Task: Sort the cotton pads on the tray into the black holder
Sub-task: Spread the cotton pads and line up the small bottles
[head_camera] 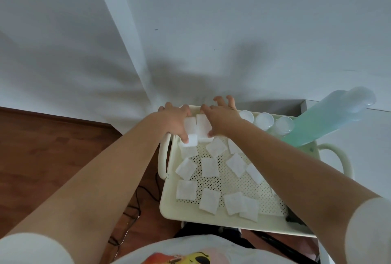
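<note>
Loose cotton pads (209, 167), stacks under both hands

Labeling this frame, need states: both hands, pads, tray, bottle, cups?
left hand: gripping a stack of pads
right hand: gripping a pad stack
loose cotton pads: scattered flat on the tray
tray: level, perforated floor
green bottle: capped, part full
clear cups: appear empty

A tall teal bottle (321, 122) with a clear cap is seen leaning at right. Three white round lids (264, 121) are lined up beside it. Black cables (135, 213) are seen on the wooden floor (53, 147).
</note>
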The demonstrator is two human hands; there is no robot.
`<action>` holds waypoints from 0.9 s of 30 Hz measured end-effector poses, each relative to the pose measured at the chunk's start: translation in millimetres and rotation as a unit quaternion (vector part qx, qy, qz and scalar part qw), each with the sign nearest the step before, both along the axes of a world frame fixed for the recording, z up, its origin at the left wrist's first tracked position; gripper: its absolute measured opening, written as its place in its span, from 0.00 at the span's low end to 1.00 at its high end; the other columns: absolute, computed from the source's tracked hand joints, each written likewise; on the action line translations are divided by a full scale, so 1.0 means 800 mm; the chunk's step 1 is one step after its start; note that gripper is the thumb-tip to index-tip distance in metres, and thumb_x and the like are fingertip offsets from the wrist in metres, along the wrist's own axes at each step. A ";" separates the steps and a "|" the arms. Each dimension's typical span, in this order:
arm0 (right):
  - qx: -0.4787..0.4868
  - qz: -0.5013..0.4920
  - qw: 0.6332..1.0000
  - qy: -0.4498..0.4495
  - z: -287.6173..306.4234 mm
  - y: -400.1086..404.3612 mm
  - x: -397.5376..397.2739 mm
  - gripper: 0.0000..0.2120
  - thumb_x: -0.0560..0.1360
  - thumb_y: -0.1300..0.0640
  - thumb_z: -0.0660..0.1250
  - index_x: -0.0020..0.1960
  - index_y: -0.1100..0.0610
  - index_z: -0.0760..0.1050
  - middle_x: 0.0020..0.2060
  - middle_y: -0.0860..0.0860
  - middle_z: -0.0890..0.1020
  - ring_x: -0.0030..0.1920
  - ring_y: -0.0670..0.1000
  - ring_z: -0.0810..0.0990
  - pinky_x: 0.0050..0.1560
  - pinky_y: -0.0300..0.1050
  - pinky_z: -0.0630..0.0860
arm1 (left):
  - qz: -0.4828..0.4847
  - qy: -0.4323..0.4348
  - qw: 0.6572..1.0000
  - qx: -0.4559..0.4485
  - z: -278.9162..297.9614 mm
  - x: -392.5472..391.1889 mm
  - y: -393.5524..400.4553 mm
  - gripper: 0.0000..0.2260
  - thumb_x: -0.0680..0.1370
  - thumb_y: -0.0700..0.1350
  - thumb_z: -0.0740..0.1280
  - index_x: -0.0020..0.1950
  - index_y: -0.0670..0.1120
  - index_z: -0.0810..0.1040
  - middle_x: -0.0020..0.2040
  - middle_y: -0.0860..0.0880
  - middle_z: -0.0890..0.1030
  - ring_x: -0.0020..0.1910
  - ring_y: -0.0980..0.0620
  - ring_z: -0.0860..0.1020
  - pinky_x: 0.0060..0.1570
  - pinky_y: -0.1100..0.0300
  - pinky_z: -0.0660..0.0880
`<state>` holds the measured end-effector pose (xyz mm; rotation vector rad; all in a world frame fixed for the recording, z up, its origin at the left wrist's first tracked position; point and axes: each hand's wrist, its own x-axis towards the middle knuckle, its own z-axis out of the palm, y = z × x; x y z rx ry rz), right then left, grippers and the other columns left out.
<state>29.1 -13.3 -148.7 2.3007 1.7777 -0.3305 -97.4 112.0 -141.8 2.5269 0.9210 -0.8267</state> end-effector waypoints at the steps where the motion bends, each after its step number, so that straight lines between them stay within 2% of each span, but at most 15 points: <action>1: -0.004 0.001 1.000 -0.010 0.001 0.001 -0.001 0.36 0.62 0.42 0.75 0.64 0.52 0.67 0.55 0.49 0.79 0.70 0.58 0.58 0.67 0.61 0.46 | -0.018 -0.002 1.000 0.016 -0.003 0.001 -0.002 0.44 0.54 0.61 0.79 0.66 0.59 0.63 0.56 0.47 0.67 0.54 0.44 0.67 0.53 0.46 0.73; 4: -0.028 0.012 0.999 -0.035 0.003 0.006 -0.006 0.33 0.59 0.40 0.76 0.60 0.52 0.73 0.55 0.49 0.76 0.67 0.57 0.59 0.66 0.60 0.48 | -0.121 -0.009 0.989 0.088 -0.010 0.005 -0.006 0.48 0.53 0.65 0.77 0.70 0.52 0.66 0.58 0.49 0.71 0.58 0.45 0.65 0.53 0.53 0.63; 6: -0.026 0.018 0.999 -0.043 0.002 0.008 -0.009 0.33 0.56 0.39 0.77 0.57 0.51 0.75 0.54 0.49 0.75 0.65 0.56 0.61 0.65 0.60 0.49 | -0.155 -0.009 0.979 0.132 -0.013 0.008 -0.011 0.47 0.54 0.67 0.77 0.68 0.50 0.69 0.59 0.49 0.71 0.59 0.46 0.65 0.55 0.52 0.63; 9: 0.007 0.017 0.999 -0.049 -0.004 0.002 -0.017 0.37 0.55 0.42 0.78 0.59 0.53 0.69 0.55 0.51 0.75 0.65 0.57 0.61 0.66 0.60 0.48 | -0.174 -0.031 0.968 0.177 -0.015 0.009 -0.016 0.41 0.56 0.66 0.77 0.64 0.49 0.73 0.57 0.50 0.72 0.59 0.46 0.67 0.56 0.52 0.65; 12: 0.045 0.017 0.998 -0.050 -0.015 -0.012 -0.025 0.36 0.61 0.49 0.76 0.63 0.53 0.63 0.59 0.52 0.76 0.72 0.58 0.56 0.68 0.61 0.41 | -0.167 -0.034 0.972 0.160 -0.014 0.009 -0.015 0.43 0.57 0.64 0.78 0.66 0.49 0.69 0.59 0.49 0.72 0.60 0.46 0.67 0.58 0.50 0.66; 15: 0.072 0.019 0.996 -0.049 -0.022 -0.022 -0.030 0.30 0.66 0.54 0.72 0.63 0.52 0.62 0.58 0.51 0.78 0.74 0.58 0.54 0.69 0.62 0.38 | -0.144 -0.015 0.982 0.121 -0.012 0.006 -0.015 0.42 0.57 0.61 0.78 0.66 0.50 0.66 0.59 0.48 0.71 0.59 0.45 0.65 0.59 0.49 0.67; 16: 0.074 0.020 0.996 -0.044 -0.022 -0.023 -0.030 0.29 0.66 0.54 0.72 0.63 0.51 0.63 0.58 0.51 0.77 0.73 0.58 0.55 0.69 0.62 0.38 | -0.117 -0.004 0.988 0.101 -0.010 0.004 -0.016 0.40 0.57 0.60 0.78 0.64 0.51 0.66 0.57 0.47 0.69 0.57 0.45 0.64 0.58 0.49 0.69; 18: 0.077 0.016 0.997 -0.019 -0.020 -0.024 -0.028 0.25 0.65 0.52 0.72 0.58 0.49 0.66 0.57 0.48 0.77 0.72 0.57 0.56 0.69 0.62 0.39 | -0.046 0.009 0.997 0.055 -0.007 0.000 -0.016 0.34 0.57 0.57 0.78 0.58 0.55 0.66 0.52 0.48 0.63 0.53 0.45 0.61 0.50 0.48 0.73; 20: 0.083 -0.008 0.996 0.024 -0.016 -0.023 -0.025 0.21 0.65 0.49 0.72 0.54 0.47 0.68 0.57 0.46 0.77 0.72 0.57 0.56 0.68 0.62 0.40 | -0.023 0.004 0.999 0.030 -0.006 -0.002 -0.013 0.31 0.57 0.55 0.78 0.53 0.58 0.65 0.50 0.49 0.63 0.51 0.46 0.61 0.42 0.50 0.71; 24: 0.099 -0.052 0.991 0.078 -0.008 -0.015 -0.016 0.21 0.64 0.46 0.72 0.53 0.45 0.70 0.58 0.44 0.77 0.70 0.56 0.58 0.67 0.61 0.44 | -0.068 -0.069 0.993 0.075 0.004 -0.007 0.001 0.24 0.61 0.51 0.72 0.52 0.56 0.64 0.52 0.52 0.71 0.50 0.48 0.64 0.46 0.54 0.62; 27: 0.101 -0.071 0.989 0.086 -0.013 -0.014 -0.011 0.20 0.64 0.46 0.72 0.53 0.45 0.70 0.57 0.44 0.77 0.69 0.55 0.59 0.66 0.59 0.47 | -0.099 -0.092 0.986 0.097 0.004 0.001 0.000 0.24 0.64 0.47 0.72 0.56 0.52 0.66 0.56 0.50 0.70 0.51 0.47 0.66 0.49 0.55 0.64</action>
